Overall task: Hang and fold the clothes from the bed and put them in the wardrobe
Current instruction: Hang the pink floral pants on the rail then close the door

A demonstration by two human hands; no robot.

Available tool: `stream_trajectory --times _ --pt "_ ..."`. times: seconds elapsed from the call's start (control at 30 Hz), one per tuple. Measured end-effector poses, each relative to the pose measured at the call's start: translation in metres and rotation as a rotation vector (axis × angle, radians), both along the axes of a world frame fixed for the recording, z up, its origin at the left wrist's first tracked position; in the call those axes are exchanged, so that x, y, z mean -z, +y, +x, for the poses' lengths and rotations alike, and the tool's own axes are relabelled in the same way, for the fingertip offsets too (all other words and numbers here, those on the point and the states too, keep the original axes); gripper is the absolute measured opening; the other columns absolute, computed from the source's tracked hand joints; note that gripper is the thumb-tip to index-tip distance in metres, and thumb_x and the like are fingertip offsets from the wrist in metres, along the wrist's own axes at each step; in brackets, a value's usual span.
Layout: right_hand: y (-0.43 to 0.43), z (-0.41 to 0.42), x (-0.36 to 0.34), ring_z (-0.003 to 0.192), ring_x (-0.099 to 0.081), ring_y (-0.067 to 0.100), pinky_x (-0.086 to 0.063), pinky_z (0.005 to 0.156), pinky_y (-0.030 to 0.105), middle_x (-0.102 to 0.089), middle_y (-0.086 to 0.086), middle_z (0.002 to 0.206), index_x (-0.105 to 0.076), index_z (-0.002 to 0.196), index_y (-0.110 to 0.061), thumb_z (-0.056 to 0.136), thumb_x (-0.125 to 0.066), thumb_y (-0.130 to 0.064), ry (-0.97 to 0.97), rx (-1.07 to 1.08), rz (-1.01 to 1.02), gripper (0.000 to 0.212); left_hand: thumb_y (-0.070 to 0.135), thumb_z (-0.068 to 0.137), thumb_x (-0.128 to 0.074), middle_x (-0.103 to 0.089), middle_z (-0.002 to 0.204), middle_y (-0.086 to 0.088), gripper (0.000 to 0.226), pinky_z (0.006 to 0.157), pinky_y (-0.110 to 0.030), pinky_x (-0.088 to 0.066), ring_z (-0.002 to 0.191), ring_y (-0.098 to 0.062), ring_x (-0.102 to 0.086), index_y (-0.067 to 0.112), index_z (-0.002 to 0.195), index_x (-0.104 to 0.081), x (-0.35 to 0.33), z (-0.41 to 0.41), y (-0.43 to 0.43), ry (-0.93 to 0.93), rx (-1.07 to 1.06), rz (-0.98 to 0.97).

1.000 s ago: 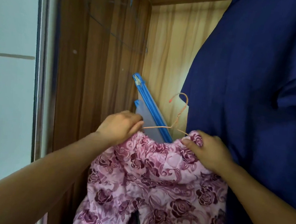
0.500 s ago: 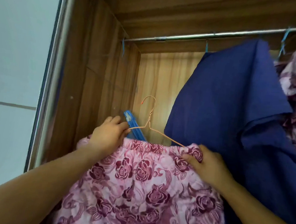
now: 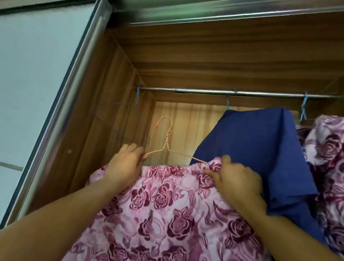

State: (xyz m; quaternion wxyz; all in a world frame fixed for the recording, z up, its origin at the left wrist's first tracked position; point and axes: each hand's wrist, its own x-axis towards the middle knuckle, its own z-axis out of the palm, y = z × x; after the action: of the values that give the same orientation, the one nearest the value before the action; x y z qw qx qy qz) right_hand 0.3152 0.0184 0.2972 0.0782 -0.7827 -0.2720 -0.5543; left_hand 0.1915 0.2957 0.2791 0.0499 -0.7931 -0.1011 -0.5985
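One floral garment, one wire hanger — our left hand and right hand each pinched its top edge.

Two floral garments, one blue garment — one wire hanger.

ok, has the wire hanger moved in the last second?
Yes, upward: the wire hanger has its hook closer under the wardrobe rail than half a second ago; not hooked on yet.
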Motion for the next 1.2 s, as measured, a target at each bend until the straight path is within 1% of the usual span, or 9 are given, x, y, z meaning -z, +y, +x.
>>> stream_trajectory --times 0.07,0.13,0.27,0.37,0.5,0.63,0.77,0.93,1.2 --pt "-0.005 -0.001 -0.025 0.082 -0.069 0.028 -0.034 0.051 0.033 -0.068 0.003 0.090 -0.043 0.111 -0.015 0.092 -0.030 -0.075 -0.068 0.047 0.014 0.064 0.031 0.101 -0.053 -0.047 0.098 0.001 0.019 0.087 -0.043 -0.045 0.100 -0.025 -0.047 0.013 0.102 -0.060 -0.014 0.008 0.000 -0.060 0.098 -0.052" --pt "-0.011 -0.001 -0.048 0.079 -0.067 0.028 -0.031 0.048 0.033 -0.067 0.004 0.090 -0.042 0.110 -0.015 0.094 -0.031 -0.073 -0.117 0.064 0.010 0.062 0.037 0.101 -0.053 -0.047 0.111 0.001 0.029 0.098 -0.038 -0.042 0.112 -0.023 -0.046 0.019 0.122 -0.056 -0.025 0.015 0.001 -0.088 0.195 -0.155" --pt "-0.030 -0.004 -0.083 0.071 -0.060 0.028 -0.023 0.044 0.032 -0.058 0.003 0.080 -0.039 0.113 -0.014 0.097 -0.036 -0.068 -0.135 0.106 0.029 0.057 0.066 0.098 -0.033 -0.044 0.146 -0.007 0.063 0.112 -0.052 -0.030 0.134 -0.029 -0.043 0.035 0.152 -0.027 -0.028 0.034 0.003 -0.106 0.251 -0.368" --pt "-0.048 -0.009 -0.107 0.063 -0.050 0.028 -0.029 0.043 0.031 -0.056 0.005 0.078 -0.032 0.124 -0.013 0.102 -0.044 -0.054 -0.112 0.139 0.049 0.049 0.076 0.093 -0.023 -0.026 0.161 -0.006 0.074 0.119 -0.056 -0.014 0.148 -0.027 -0.024 0.042 0.157 -0.005 -0.026 0.055 -0.001 0.015 0.213 -0.382" --pt "-0.064 -0.017 -0.133 0.066 -0.051 0.030 -0.029 0.047 0.032 -0.050 0.004 0.075 -0.032 0.118 -0.015 0.103 -0.050 -0.040 -0.119 0.244 0.101 0.033 0.081 0.088 -0.024 0.005 0.169 -0.002 0.077 0.122 -0.059 -0.008 0.155 -0.030 -0.002 0.057 0.150 0.014 -0.037 0.090 -0.017 0.115 0.390 -0.440" --pt "-0.070 -0.024 -0.154 0.089 -0.064 0.035 -0.035 0.059 0.036 -0.065 0.009 0.095 -0.038 0.119 -0.017 0.100 -0.051 -0.038 -0.185 0.338 0.110 0.031 0.084 0.086 -0.022 0.022 0.166 0.006 0.076 0.121 -0.062 -0.002 0.154 -0.026 0.013 0.062 0.146 0.019 -0.060 0.123 -0.038 0.181 0.469 -0.372" --pt "-0.065 -0.031 -0.182 0.095 -0.065 0.035 -0.037 0.060 0.036 -0.064 0.009 0.100 -0.042 0.121 -0.017 0.097 -0.050 -0.025 -0.180 0.419 0.146 0.027 0.075 0.093 -0.028 0.021 0.166 0.006 0.073 0.123 -0.056 -0.003 0.154 -0.026 0.012 0.059 0.149 0.014 -0.095 0.145 -0.046 0.200 0.546 -0.379" --pt "-0.045 -0.041 -0.212 0.103 -0.064 0.033 -0.042 0.067 0.039 -0.065 0.011 0.116 -0.044 0.133 -0.015 0.095 -0.052 -0.019 -0.115 0.539 0.147 0.040 0.064 0.100 -0.030 0.024 0.166 -0.002 0.068 0.125 -0.050 -0.007 0.155 -0.034 0.003 0.051 0.154 0.010 -0.126 0.157 -0.047 0.272 0.581 -0.422" --pt "-0.010 -0.043 -0.209 0.114 -0.062 0.028 -0.041 0.072 0.037 -0.064 0.005 0.127 -0.059 0.128 -0.016 0.098 -0.047 -0.019 -0.033 0.630 0.060 0.032 0.056 0.105 -0.024 0.003 0.169 -0.011 0.062 0.126 -0.041 -0.006 0.155 -0.030 -0.001 0.040 0.159 0.002 -0.112 0.185 -0.044 0.458 0.652 -0.380"
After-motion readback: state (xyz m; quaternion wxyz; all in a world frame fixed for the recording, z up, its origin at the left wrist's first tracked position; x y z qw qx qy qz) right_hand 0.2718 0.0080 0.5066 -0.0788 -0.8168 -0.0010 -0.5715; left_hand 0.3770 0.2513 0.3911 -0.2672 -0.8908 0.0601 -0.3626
